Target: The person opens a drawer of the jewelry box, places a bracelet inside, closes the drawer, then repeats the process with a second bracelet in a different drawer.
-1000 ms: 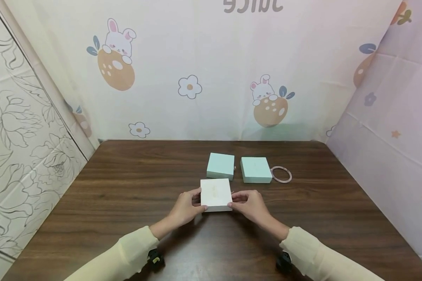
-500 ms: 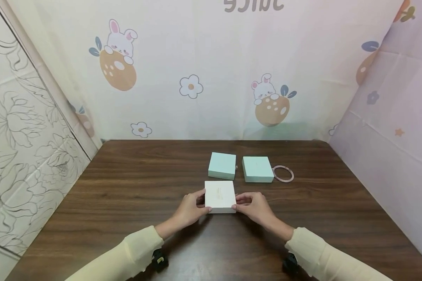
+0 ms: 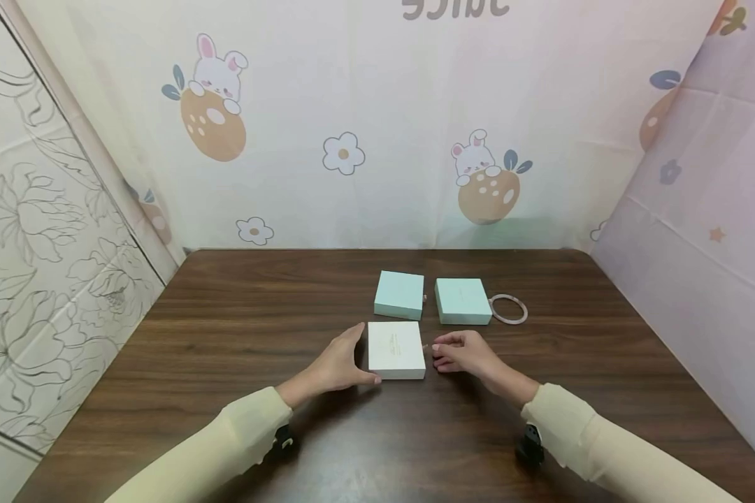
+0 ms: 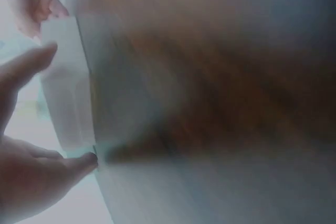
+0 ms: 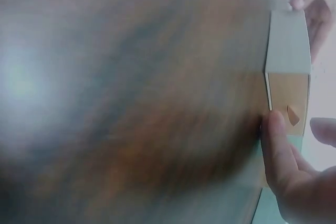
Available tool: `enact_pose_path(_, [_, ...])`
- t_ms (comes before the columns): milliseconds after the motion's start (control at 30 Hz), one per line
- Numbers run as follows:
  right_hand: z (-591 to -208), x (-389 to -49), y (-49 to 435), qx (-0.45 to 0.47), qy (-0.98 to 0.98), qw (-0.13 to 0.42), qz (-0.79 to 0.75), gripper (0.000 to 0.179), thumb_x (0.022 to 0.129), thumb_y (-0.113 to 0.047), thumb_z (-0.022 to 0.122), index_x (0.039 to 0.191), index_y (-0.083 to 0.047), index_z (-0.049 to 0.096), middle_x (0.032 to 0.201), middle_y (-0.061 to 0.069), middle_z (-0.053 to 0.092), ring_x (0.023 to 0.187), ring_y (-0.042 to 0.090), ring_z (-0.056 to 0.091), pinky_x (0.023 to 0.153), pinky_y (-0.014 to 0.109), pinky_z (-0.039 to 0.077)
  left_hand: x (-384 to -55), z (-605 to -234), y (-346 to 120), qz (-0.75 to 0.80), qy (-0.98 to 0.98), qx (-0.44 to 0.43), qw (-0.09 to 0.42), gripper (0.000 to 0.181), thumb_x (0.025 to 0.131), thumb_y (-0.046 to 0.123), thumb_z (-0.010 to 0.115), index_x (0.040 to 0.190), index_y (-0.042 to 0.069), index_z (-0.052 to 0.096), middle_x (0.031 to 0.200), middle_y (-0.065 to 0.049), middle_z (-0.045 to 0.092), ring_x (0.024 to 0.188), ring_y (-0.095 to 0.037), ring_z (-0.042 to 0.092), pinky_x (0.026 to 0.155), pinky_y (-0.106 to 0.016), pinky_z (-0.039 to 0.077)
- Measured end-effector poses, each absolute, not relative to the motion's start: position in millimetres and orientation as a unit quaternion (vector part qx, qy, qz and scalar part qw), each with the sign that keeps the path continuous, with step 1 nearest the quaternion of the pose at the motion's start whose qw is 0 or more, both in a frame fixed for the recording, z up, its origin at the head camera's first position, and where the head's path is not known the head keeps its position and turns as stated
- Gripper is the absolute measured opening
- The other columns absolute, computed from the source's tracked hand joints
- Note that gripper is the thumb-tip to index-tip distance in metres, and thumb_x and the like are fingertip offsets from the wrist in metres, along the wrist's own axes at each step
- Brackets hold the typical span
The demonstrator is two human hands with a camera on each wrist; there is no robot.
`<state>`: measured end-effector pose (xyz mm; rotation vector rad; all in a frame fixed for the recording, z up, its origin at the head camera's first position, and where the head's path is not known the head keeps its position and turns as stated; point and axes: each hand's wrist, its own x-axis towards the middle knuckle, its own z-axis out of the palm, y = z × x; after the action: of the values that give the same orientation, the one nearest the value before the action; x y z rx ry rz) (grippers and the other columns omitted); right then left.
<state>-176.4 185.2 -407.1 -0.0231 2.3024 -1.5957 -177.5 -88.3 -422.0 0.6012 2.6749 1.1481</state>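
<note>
A dark brown wood-grain table [image 3: 245, 300] fills the lower half of the head view; behind it hangs a pale curtain [image 3: 396, 84] printed with rabbits on orange fruit, outlined flowers and mirror-reversed grey lettering; a white panel [image 3: 31, 209] with line-drawn blossoms stands at the left. The white square box [image 3: 396, 347] lies flat near the table's middle, gold print on top and a small tab [image 5: 293, 115] on its right side; behind it sit a left mint box [image 3: 400, 293] and a right mint box [image 3: 463, 300], with a pale pinkish ring [image 3: 509, 322] beside the latter.

The left hand [image 3: 340, 363] is spread alongside the white square box, gripping nothing, though whether its thumb touches the front corner I cannot tell; the right hand [image 3: 470, 355] is released, loosely bent beside the tab. Half a second ago both hands held the box's sides; now the right has drawn away, and the left has straightened.
</note>
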Motion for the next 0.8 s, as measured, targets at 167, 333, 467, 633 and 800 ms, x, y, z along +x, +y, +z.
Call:
enact_pose_path(167, [-408.5,-187.3,176.0,-0.003,0.802,0.203,-0.561,0.037,0.105,-0.004,0.058,0.13,0.024,0.057,0.117,0.031,0.072,0.087,0.014,0.074,0.082,0.034,0.063,-188.9,-428.5,-85.3,0.386,0.89,0.209,0.122,0.117,0.076,0.018,0.094,0.159,-0.017,0.018,0.165,-0.035,0.027,0.154,-0.047,0.03,0.122,-0.058,0.032])
enact_pose_path(333, [-407.6,-191.4,166.4,-0.011,0.805,0.206,-0.557,0.034,0.105,0.0,0.055,0.126,0.026,0.059,0.106,0.027,0.075,0.082,0.012,0.071,0.08,0.033,0.063,-194.2,-431.2,-83.0,0.393,0.884,0.217,0.13,0.121,0.076,0.017,0.094,0.159,-0.019,0.013,0.165,-0.037,0.026,0.154,-0.048,0.03,0.122,-0.059,0.032])
enact_pose_path(467, [-406.0,-192.2,162.4,0.007,0.793,0.208,-0.572,0.033,0.104,0.001,0.055,0.127,0.025,0.059,0.106,0.024,0.075,0.082,0.012,0.071,0.081,0.032,0.062,-196.7,-431.5,-82.6,0.4,0.883,0.212,0.123,0.123,0.074,0.015,0.094,0.158,-0.02,0.011,0.164,-0.038,0.026,0.153,-0.047,0.031,0.122,-0.059,0.032])
enact_pose_path(633, [-407.3,-191.7,159.5,0.037,0.778,0.21,-0.592,0.033,0.103,0.003,0.057,0.128,0.025,0.059,0.103,0.018,0.075,0.079,0.011,0.07,0.078,0.029,0.062,-199.8,-431.9,-84.5,0.393,0.886,0.214,0.124,0.12,0.075,0.016,0.094,0.159,-0.019,0.015,0.163,-0.036,0.03,0.151,-0.046,0.035,0.121,-0.058,0.034])
enact_pose_path(800, [-410.6,-192.4,155.6,0.037,0.785,0.184,-0.59,0.029,0.099,0.008,0.059,0.122,0.026,0.062,0.092,0.012,0.075,0.071,0.008,0.069,0.072,0.027,0.062,-201.1,-428.3,-86.0,0.378,0.889,0.233,0.109,0.114,0.074,0.018,0.094,0.156,-0.019,0.024,0.155,-0.035,0.04,0.14,-0.044,0.046,0.115,-0.058,0.04])
